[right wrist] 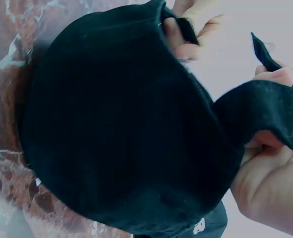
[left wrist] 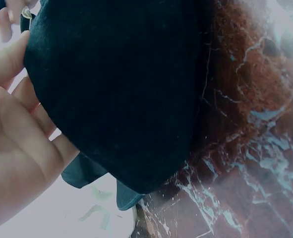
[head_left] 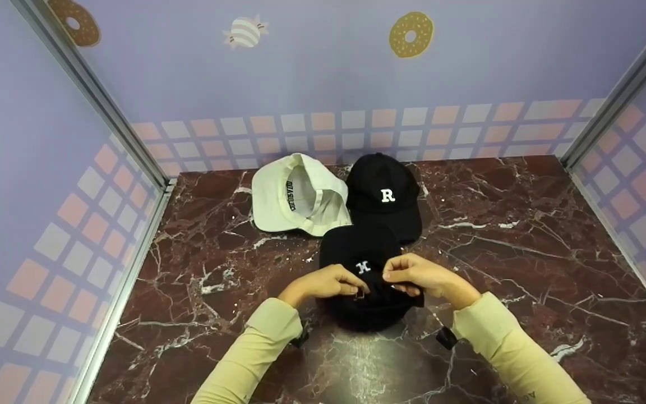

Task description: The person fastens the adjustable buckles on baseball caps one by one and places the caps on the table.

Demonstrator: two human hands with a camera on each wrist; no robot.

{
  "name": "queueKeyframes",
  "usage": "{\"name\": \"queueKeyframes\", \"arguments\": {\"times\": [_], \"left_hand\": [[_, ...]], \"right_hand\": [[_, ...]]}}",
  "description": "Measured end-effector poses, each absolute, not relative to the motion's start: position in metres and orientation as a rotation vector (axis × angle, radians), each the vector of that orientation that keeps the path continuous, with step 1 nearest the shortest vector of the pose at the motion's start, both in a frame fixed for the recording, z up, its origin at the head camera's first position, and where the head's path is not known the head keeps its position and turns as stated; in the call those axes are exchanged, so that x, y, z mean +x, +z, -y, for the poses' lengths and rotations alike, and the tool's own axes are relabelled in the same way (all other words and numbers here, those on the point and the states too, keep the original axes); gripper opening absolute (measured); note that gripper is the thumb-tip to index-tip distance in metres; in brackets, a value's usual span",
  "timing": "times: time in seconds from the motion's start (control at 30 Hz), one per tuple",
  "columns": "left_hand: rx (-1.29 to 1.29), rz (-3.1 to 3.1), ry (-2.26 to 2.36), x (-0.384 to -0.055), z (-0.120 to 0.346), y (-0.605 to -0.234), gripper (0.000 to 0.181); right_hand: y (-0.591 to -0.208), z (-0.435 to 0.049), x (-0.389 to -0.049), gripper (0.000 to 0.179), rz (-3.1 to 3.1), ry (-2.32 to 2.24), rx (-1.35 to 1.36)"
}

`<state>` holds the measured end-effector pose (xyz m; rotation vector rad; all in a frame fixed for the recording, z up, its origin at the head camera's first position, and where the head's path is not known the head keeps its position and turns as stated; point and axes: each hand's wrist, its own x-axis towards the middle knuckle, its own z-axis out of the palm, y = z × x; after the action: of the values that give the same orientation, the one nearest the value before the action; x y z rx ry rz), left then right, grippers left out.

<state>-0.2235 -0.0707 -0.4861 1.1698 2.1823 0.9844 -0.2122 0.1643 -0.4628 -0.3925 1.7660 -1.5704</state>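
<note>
A black cap (head_left: 363,280) with a white letter on its front lies on the marble table (head_left: 525,252), near its front middle. My left hand (head_left: 331,283) pinches the cap's back band and a small metal buckle. My right hand (head_left: 415,279) grips the black strap end beside it. In the left wrist view the black cap (left wrist: 116,94) fills the frame, with my left hand (left wrist: 15,124) at its edge. From the right wrist camera the cap's dome (right wrist: 116,129) shows, and my right hand (right wrist: 270,168) holds a fold of the band.
Behind the held cap lie a white cap (head_left: 298,193), upside down, and a black cap with a white R (head_left: 386,193). Patterned purple walls (head_left: 37,185) close the table on the left, back and right.
</note>
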Motion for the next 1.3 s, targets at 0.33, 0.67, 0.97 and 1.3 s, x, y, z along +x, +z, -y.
{"name": "queueKeyframes", "arguments": {"times": [0.33, 0.67, 0.97, 1.3], "left_hand": [[1.003, -2.182, 1.037, -0.222, 0.072, -0.487, 0.023], [0.979, -2.212, 1.094, -0.22, 0.073, -0.489, 0.022], [0.944, -2.258, 1.143, -0.22, 0.072, -0.49, 0.018], [0.874, -2.197, 1.298, -0.219, 0.073, -0.493, 0.015]], "right_hand": [[-0.474, -0.16, -0.212, 0.015, -1.893, -1.431, -0.388], [-0.485, -0.159, -0.212, 0.023, -1.84, -1.453, -0.416], [-0.488, -0.157, -0.213, 0.015, -1.762, -1.469, -0.425], [-0.488, -0.155, -0.215, 0.006, -1.781, -1.461, -0.359]]}}
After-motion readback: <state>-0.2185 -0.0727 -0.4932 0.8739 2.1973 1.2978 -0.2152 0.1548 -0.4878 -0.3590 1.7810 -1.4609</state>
